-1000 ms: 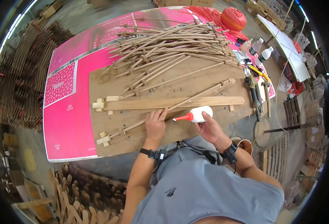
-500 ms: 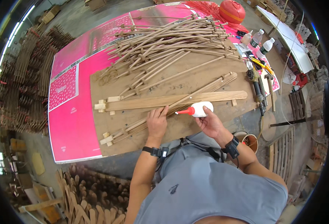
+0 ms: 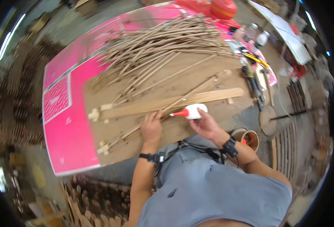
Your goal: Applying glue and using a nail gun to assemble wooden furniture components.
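My right hand (image 3: 206, 125) is closed round a white squeeze bottle (image 3: 197, 111) with a red nozzle, tilted nearly flat with its tip pointing left. My left hand (image 3: 152, 128) has its fingers closed on a thin wooden rod (image 3: 189, 94), just left of the nozzle tip. The rod runs diagonally across a flat wooden slat (image 3: 144, 107), which ends at the left in a small light wood block (image 3: 94, 114). A second slat with a rounded end (image 3: 223, 74) lies partly under the rod. At its lower left sits another cross-shaped block (image 3: 103, 148).
A heap of thin rods (image 3: 155, 41) covers the table's far side, over brown board (image 3: 136, 89) and pink sheeting (image 3: 63, 142). Bottles (image 3: 262, 38), a hammer (image 3: 266, 85) and a power tool (image 3: 253, 85) lie at the right. A bucket (image 3: 253, 140) stands beside me.
The whole view has shifted and blurred slightly, so the table appears farther left. Both hands keep nearly the same places; the bottle remains in my right hand beside the rod.
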### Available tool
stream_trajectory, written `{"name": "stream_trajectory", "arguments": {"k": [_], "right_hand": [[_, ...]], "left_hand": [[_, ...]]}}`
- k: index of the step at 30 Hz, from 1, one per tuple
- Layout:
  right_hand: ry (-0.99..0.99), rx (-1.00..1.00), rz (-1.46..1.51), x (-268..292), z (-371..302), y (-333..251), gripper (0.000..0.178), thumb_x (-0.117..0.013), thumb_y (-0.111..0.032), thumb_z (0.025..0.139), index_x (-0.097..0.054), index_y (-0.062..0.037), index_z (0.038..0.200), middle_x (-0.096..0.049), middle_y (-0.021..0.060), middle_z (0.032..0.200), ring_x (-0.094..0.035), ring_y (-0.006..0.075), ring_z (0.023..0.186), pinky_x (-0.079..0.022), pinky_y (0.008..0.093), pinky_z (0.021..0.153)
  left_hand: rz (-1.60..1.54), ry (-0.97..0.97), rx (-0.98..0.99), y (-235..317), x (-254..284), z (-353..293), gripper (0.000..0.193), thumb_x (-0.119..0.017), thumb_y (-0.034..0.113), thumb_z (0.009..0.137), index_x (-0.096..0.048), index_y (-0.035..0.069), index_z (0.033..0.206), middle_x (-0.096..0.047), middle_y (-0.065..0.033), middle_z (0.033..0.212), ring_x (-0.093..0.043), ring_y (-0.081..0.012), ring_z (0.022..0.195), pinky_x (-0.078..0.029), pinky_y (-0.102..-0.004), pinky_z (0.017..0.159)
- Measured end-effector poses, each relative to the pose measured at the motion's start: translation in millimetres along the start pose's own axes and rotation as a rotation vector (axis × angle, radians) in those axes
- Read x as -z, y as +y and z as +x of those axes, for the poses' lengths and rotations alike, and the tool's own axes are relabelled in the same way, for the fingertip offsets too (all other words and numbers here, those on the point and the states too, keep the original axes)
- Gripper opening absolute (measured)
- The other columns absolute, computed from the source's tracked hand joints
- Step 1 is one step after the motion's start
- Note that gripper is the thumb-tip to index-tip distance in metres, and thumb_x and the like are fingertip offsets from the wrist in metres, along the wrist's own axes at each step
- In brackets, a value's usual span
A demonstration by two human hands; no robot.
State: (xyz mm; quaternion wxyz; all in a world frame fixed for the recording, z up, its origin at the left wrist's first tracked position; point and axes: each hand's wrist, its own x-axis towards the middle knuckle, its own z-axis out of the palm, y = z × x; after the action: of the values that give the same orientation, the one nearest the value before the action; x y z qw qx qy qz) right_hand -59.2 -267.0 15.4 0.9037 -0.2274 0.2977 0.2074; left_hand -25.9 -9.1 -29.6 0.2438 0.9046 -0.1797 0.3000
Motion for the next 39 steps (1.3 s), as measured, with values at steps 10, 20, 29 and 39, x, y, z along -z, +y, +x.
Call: {"name": "stream_trajectory", "arguments": {"k": [10,20,29,39], "right_hand": [[-0.08,-0.125,0.25,3.2,18.6,13.4,0.05,-0.065,-0.047,0.098,-0.064,-0.0001,0.116,-0.068,0.0093,0.099,-0.069,0.0207,0.087,-0.061,0.0312,0.081],[-0.098,-0.134,0.296,10.1,20.4,9.2,0.06,-0.049,-0.061,0.098,-0.065,-0.0034,0.101,-0.065,0.0073,0.085,-0.068,0.0249,0.08,-0.059,0.0348,0.073],[-0.089,-0.2,0.262,39.0,9.0,3.4,0.074,-0.046,-0.074,0.093,-0.066,-0.002,0.091,-0.069,0.0108,0.083,-0.069,0.03,0.077,-0.057,0.0388,0.074],[0.283,0.534,-0.575,72.5,-26.8,-102.6,0.059,-0.048,-0.06,0.102,-0.061,-0.0052,0.082,-0.064,0.007,0.072,-0.066,0.0228,0.07,-0.051,0.0318,0.065]], "left_hand": [[0.062,-0.015,-0.071,-12.6,0.6,-6.6,0.029,-0.074,0.006,0.085,-0.076,0.015,0.113,-0.07,-0.0044,0.097,-0.063,-0.0292,0.087,-0.051,-0.0443,0.075],[0.102,-0.036,-0.1,-13.9,-1.6,-10.3,0.021,-0.074,0.008,0.091,-0.077,0.012,0.112,-0.07,-0.0062,0.097,-0.063,-0.0296,0.086,-0.05,-0.0452,0.075],[0.101,-0.099,-0.026,-10.4,3.3,-7.9,0.023,-0.069,0.007,0.094,-0.075,0.008,0.116,-0.072,-0.0074,0.101,-0.064,-0.0304,0.092,-0.049,-0.0456,0.084],[0.111,-0.08,-0.056,-12.9,2.5,-8.5,0.023,-0.072,0.006,0.092,-0.076,0.01,0.115,-0.069,-0.0076,0.098,-0.061,-0.0309,0.087,-0.049,-0.0453,0.078]]}}
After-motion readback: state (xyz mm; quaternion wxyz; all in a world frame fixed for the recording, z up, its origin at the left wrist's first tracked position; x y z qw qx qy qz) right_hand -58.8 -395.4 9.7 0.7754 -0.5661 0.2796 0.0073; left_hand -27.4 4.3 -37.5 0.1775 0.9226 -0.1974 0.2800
